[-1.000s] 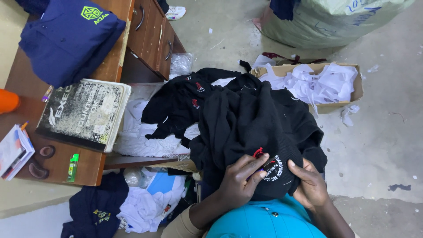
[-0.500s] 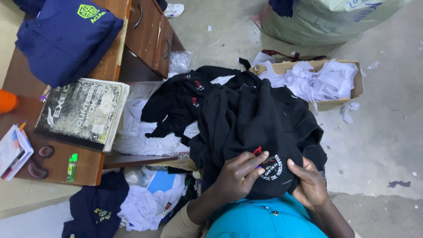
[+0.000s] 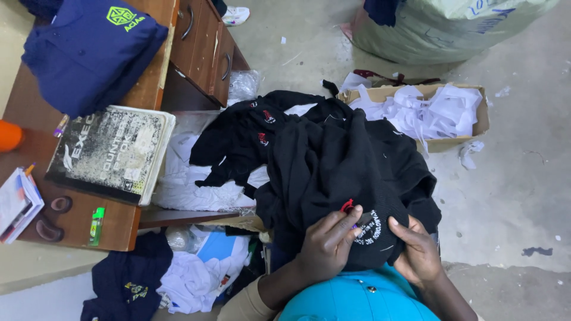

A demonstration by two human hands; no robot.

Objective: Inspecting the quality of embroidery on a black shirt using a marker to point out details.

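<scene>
Both hands rest on a black garment [image 3: 351, 172] heaped across the person's lap. Left hand [image 3: 326, 242] lies flat on the cloth, fingers spread and pressing near a small red embroidered mark [image 3: 347, 206]. Right hand [image 3: 416, 249] grips a fold of the same cloth just beside a ring of white stitched lettering [image 3: 373, 229]. The two hands are near each other but not touching.

More black garments [image 3: 250, 134] spill to the left over white fabric [image 3: 184, 181]. A wooden desk [image 3: 77, 220] on the left carries a worn ledger book [image 3: 110, 151], a folded navy garment [image 3: 89, 50] and a green lighter [image 3: 96, 224]. A cardboard box [image 3: 482, 116] of white scraps sits on the concrete floor [image 3: 517, 196] beyond the pile.
</scene>
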